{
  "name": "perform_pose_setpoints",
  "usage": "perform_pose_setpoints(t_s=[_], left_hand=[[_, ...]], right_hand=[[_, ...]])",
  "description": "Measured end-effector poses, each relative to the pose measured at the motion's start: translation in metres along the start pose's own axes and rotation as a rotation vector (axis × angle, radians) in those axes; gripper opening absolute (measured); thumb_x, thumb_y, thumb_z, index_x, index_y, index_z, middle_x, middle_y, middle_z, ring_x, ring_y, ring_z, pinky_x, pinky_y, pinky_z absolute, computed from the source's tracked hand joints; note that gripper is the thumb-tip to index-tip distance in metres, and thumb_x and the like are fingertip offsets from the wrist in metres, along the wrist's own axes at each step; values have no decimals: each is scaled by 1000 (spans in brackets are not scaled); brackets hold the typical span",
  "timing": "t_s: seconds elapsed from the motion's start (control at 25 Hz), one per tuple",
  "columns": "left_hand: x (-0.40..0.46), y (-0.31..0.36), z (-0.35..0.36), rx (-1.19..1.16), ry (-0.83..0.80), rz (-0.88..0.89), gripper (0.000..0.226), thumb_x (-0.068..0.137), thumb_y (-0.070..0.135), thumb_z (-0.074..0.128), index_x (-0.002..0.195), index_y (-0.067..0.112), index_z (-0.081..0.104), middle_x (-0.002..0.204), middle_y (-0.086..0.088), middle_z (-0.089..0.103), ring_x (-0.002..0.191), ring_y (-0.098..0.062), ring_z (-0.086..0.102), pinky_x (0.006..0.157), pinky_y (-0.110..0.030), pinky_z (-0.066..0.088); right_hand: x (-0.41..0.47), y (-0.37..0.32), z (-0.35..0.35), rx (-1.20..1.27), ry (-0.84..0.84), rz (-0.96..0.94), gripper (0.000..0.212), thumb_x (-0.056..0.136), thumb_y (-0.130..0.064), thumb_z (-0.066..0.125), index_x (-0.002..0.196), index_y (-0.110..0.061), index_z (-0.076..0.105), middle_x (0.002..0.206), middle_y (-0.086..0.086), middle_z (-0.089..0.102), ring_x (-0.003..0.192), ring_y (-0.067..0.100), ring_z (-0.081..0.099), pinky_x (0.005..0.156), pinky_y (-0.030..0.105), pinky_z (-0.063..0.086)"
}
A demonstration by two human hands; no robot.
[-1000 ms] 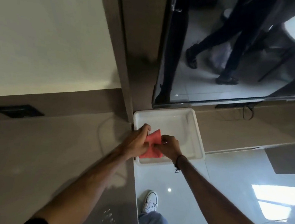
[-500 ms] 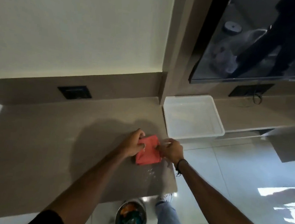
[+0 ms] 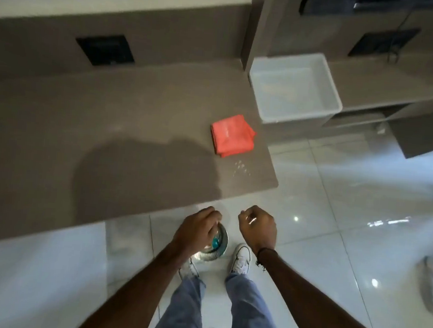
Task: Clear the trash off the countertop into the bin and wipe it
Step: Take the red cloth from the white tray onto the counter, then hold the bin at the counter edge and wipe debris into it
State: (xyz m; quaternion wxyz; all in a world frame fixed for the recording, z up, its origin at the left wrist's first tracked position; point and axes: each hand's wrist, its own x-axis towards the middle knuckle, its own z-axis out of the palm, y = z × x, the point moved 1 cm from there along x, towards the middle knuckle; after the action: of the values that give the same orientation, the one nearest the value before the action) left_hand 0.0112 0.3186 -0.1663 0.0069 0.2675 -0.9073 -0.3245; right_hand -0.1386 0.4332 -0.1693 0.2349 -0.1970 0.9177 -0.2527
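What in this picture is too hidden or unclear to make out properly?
- Bin: in the head view, the left hand covers most of it; only something teal shows inside.
- Right hand: curled fingers hide whether it holds anything.
- Specks beside the red cloth: too small to tell droplets from crumbs.
- Wall screen: cut off by the top edge.

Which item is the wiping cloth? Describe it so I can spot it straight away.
Start at the brown countertop and follow it to its right end, next to the white plastic tub. The cloth lies flat there, near the front corner, with a few small droplets in front of it. It is the only bright coral-red thing, folded into a square.
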Motion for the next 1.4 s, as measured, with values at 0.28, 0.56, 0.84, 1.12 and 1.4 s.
perform_pose_setpoints(t_s=[0.28,0.56,0.84,1.12,1.4], left_hand=[[-2,-131,183,-112,-109,-746,30,95,9,60,124,3,65,127,-21,70,121,-39,64,100,-44,53],[18,-247,337,-165,-211,-1098,40,96,15,63,134,3,53,136,-28,62,125,-45,62,102,-48,54],[-9,-216,284,-147,-197,-1036,25,96,10,56,121,9,64,125,-24,69,117,-44,66,95,-46,58],[-81,-88,75,-420,-218,-1081,30,91,15,63,120,13,70,121,-23,73,111,-41,71,92,-41,63],[-110,-59,14,-515,-370,-1108,30,95,9,60,123,5,68,120,-24,73,94,-40,79,74,-55,68]], right_hand=[[41,137,165,-143,-385,275,39,86,-34,66,120,-17,71,122,10,72,112,31,66,91,33,53],[98,245,317,-335,-535,283,37,90,-28,64,119,-5,64,123,17,66,112,35,63,87,37,53],[77,211,267,-371,-511,229,23,85,-11,60,104,-8,73,109,18,71,102,38,66,78,36,52],[-20,63,76,-364,-544,210,19,84,-14,62,94,-7,76,98,18,75,93,36,68,70,32,46],[-64,7,19,-330,-386,6,35,87,-37,65,118,-22,70,103,-4,78,97,21,72,85,33,57]])
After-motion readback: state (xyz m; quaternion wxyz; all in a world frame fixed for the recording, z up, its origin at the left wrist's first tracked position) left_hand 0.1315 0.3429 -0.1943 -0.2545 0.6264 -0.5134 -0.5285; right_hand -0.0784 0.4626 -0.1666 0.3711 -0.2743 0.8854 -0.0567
